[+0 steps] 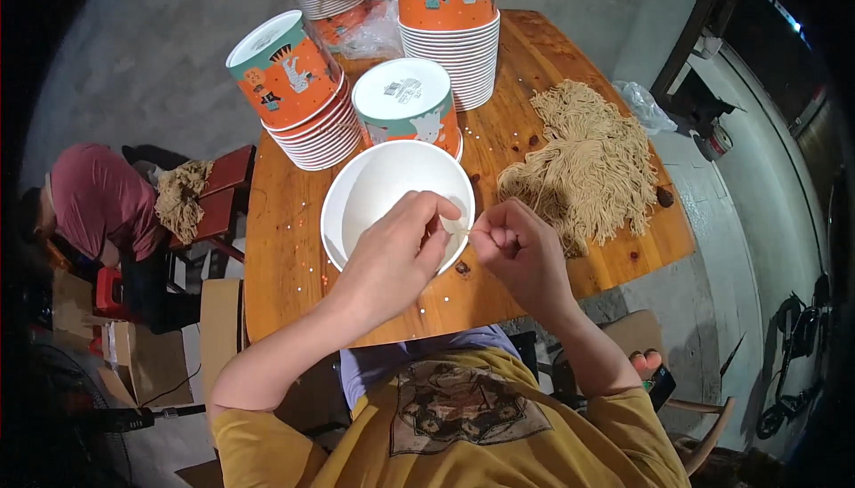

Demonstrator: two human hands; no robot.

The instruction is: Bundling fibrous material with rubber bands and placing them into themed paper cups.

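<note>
A large white tub (356, 167) is in front of me on the table, its wide mouth turned toward me. My left hand (396, 252) is over the tub's near rim, thumb and fingers pinched together. Just right of the rim, my right hand (521, 252) is closed in a pinch too. Between the two sets of fingertips runs a small pale strand (461, 231), too fine to make out exactly. A heap of beige yarn (592, 167) spreads beyond my right hand, on the table's right side.
Stacks of orange-and-green paper tubs (289, 78) stand upside down behind the white one, with crumpled clear plastic (372, 34) between them. Small beads dot the wooden table (280, 230). At left, a person in a pink top (102, 199) sits by a red bench (223, 207) holding more yarn.
</note>
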